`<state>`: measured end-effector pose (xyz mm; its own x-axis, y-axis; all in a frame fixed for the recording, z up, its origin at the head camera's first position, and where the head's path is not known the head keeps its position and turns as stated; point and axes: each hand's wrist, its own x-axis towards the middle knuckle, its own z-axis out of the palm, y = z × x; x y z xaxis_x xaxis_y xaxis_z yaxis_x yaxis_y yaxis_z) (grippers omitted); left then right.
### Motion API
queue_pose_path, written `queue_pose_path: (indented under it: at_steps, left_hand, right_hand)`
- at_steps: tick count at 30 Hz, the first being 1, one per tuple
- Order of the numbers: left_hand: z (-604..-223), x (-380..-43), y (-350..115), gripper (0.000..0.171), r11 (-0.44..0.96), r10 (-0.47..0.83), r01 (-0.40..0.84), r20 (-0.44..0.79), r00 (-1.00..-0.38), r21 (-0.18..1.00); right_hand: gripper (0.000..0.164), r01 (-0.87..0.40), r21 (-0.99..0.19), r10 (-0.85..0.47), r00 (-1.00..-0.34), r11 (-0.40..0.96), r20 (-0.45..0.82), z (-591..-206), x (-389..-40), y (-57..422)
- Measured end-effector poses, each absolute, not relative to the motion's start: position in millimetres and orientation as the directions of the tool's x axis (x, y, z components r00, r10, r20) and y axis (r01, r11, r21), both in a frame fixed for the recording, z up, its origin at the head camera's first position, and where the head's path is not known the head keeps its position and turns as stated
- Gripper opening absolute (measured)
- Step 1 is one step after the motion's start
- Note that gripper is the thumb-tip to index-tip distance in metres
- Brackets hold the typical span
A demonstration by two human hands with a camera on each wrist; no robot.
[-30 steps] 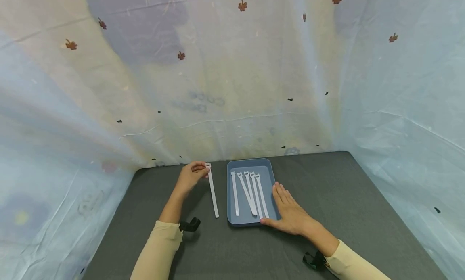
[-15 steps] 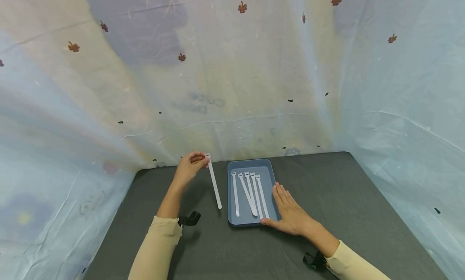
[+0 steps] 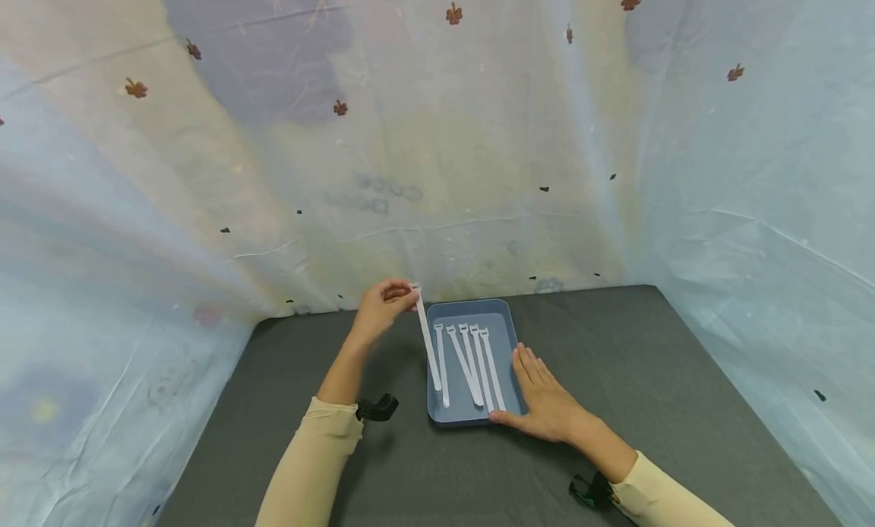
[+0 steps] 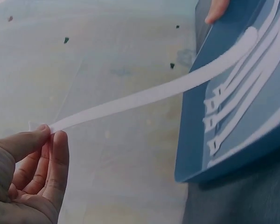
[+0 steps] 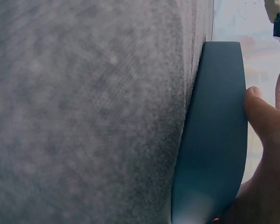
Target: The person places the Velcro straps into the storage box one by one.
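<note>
My left hand (image 3: 380, 312) pinches a white hook-and-loop cable tie (image 3: 428, 345) by its slotted head, between thumb and fingertips. The tie slants down from the fingers, its free end over the left side of a blue-grey tray (image 3: 503, 316). In the left wrist view the held tie (image 4: 144, 96) curves gently, its rounded tip overlapping the ties in the tray. Several matching ties (image 3: 444, 366) lie inside, slotted heads toward the far end. My right hand (image 3: 547, 407) rests against the tray's right side with straight fingers, the thumb at the near rim.
The tray stands on a dark grey cloth-covered table (image 3: 615, 345). Behind it and at both sides hangs a pale patterned sheet (image 3: 437, 170), close to the table's far edge. Black straps (image 3: 377, 408) sit at both wrists, near the cream sleeves.
The left hand has lifted the cable tie off the table at the tray's left and carried it right, so it hangs over the tray. The right hand and tray stay put.
</note>
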<state>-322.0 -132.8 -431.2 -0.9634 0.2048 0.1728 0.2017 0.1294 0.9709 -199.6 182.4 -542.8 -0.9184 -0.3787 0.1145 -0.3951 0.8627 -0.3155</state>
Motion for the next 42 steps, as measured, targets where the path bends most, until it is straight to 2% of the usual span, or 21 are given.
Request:
queue_pose_path:
  at_steps: [16,23,42]
  left_hand:
    - [-426.9,-314.6,-71.6,0.029,0.073,0.343,0.132,0.100,-0.934,0.988]
    - [-460.3,-331.6,-53.0,0.026,0.087,0.331,0.155,0.118,-0.936,0.984]
    - [-490.2,-343.9,-18.4,0.028,0.073,0.329,0.040,0.013,-0.944,0.997]
  right_hand:
    - [0.121,-0.369,-0.332,-0.364,-0.928,0.868,0.080,-541.9,-199.7,180.6]
    - [0.121,-0.358,-0.333,-0.359,-0.931,0.872,0.063,-542.2,-200.7,180.6]
    - [0.119,-0.377,-0.338,-0.367,-0.925,0.862,0.094,-541.4,-199.1,182.3]
